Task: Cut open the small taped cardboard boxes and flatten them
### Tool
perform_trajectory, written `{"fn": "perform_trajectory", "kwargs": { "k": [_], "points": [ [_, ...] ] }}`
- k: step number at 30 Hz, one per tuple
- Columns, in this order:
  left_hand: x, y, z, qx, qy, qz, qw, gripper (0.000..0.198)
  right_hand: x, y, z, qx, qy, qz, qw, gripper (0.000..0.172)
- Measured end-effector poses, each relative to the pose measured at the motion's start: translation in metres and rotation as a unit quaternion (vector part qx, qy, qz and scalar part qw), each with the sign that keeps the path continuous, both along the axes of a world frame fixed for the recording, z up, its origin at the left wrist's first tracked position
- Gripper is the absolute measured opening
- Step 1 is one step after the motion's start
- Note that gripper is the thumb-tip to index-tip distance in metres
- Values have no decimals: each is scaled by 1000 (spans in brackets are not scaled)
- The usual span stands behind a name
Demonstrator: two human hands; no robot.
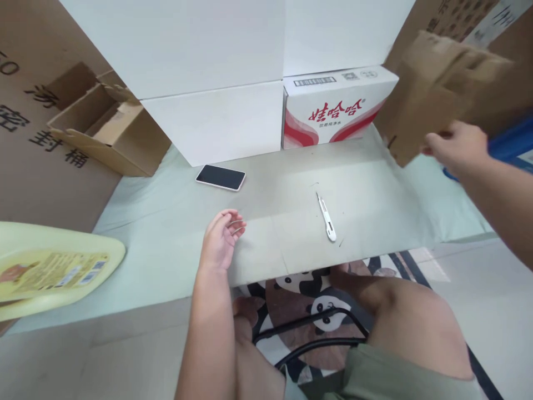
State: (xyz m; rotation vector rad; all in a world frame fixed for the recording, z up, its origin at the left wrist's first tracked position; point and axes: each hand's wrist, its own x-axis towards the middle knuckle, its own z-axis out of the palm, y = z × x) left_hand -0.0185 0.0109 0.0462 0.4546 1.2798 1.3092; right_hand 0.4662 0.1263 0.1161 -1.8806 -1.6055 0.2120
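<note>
Fingers (434, 143) of my right hand (433, 145) look closed on the lower edge of a brown cardboard box (433, 97), thumb and fingertips nearly together, though blur keeps me from reading the exact grip. The box hangs tilted in the air over the right end of the cloth-covered table (270, 222); from my feed I cannot tell whether it is whole or partly folded. My left hand (236, 225) hovers near the front edge with its fingers loosely curled and parted, holding nothing.

Judging how far along things are, I put the handling of that box partway through: it is up off the tabletop, and it is not yet set down or let go. I cannot tell whether any cutting has been done on it. The white utility knife (327, 219) lies loose between my two hands, its blade tip seemingly out, with nobody gripping it. A few small dark marks show on the cloth near it.

Behind the knife, the Wahaha water carton (333, 119) stands on its side against a tall brown carton, and its visible faces look uncut. An open cardboard box (139, 147) rests at the far left, its top unsealed. The smartphone (221, 177) lies screen up beyond my left hand, and a pale yellow jug (112, 253) sits at the left edge of my view.
</note>
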Motion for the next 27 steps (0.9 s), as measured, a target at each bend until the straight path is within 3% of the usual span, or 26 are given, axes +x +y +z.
{"fn": "perform_trajectory", "kwargs": {
  "k": [1, 3, 5, 7, 8, 11, 15, 19, 21, 23, 25, 27],
  "points": [
    [-1, 0, 1, 3, -3, 6, 1000, 29, -7, 19, 1, -2, -13, -40, 999, 19],
    [-4, -2, 3, 8, -14, 24, 1000, 29, -38, 42, 0, -22, -31, -60, 997, 17],
    [-10, -5, 6, 8, -32, 47, 998, 30, -90, 47, -6, -45, -35, 1, 998, 7],
    [-17, -9, 9, 10, -53, 64, 997, 31, -158, 42, -15, -55, -28, 101, 993, 10],
    [-22, -11, 10, 17, -62, 70, 995, 31, -196, 38, -21, -57, -25, 186, 981, 13],
    [-38, -21, 14, 38, -90, 92, 991, 29, -318, 34, -32, -64, -41, 376, 924, 23],
    [-62, -34, 17, 49, -98, 134, 985, 20, -474, 43, -32, -12, -86, 466, 880, 30],
    [-83, -38, 19, 65, -76, 155, 983, 14, -599, 39, -19, 19, -58, 549, 833, 33],
    [-90, -38, 19, 74, -76, 155, 982, 13, -643, 34, -12, 5, -69, 569, 820, 30],
    [-95, -39, 18, 78, -76, 152, 982, 12, -671, 29, -7, -24, -95, 555, 826, 31],
    [-96, -42, 17, 86, -60, 167, 980, 12, -678, 24, -5, -37, -81, 528, 844, 32],
    [-97, -47, 18, 116, -1, 223, 968, 13, -658, 14, -6, -19, -30, 513, 858, 33]
  ]
}}
